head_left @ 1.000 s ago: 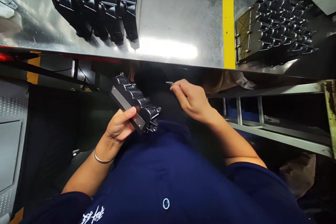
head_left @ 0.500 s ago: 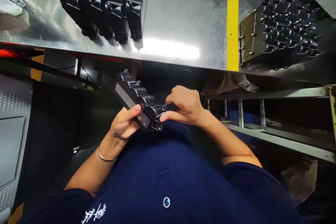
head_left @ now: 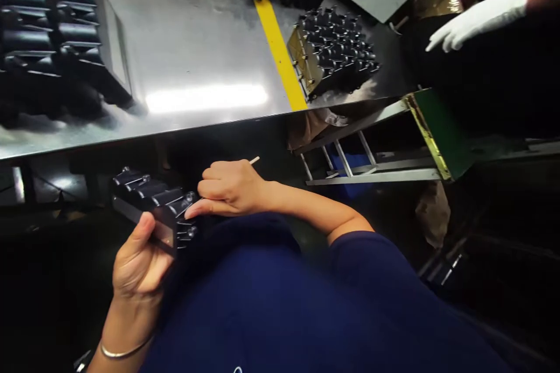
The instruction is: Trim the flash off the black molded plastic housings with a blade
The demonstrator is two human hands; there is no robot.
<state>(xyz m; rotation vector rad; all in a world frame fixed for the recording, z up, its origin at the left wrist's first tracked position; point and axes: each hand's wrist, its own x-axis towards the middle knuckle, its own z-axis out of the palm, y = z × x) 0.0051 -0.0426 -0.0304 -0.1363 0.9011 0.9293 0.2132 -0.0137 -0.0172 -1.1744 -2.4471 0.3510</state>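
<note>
My left hand point(head_left: 139, 256) grips a black moulded part point(head_left: 151, 191) with a scalloped, ribbed side and small round lugs, its thumb pressed on the flat face. The part is tilted, held below the table edge in front of my body. At its right end, my right hand point(head_left: 231, 187) is closed, with the thumb reaching to the lugs. A thin pale rod end point(head_left: 254, 160) sticks out behind that fist; the rest of this slim tool is hidden in the fingers.
Stacked black parts point(head_left: 74, 29) stand on the metal table point(head_left: 188, 35) at left. Beyond a yellow strip point(head_left: 280, 55) sits another block of black parts point(head_left: 341, 46). A co-worker's white-gloved hand point(head_left: 485, 20) shows at upper right. A metal rack point(head_left: 376, 176) lies under the table's right side.
The view has swung to the right, so table and hands appear further left. A co-worker's gloved hand has come into view. Both hands keep their hold, with the right still at the part's end.
</note>
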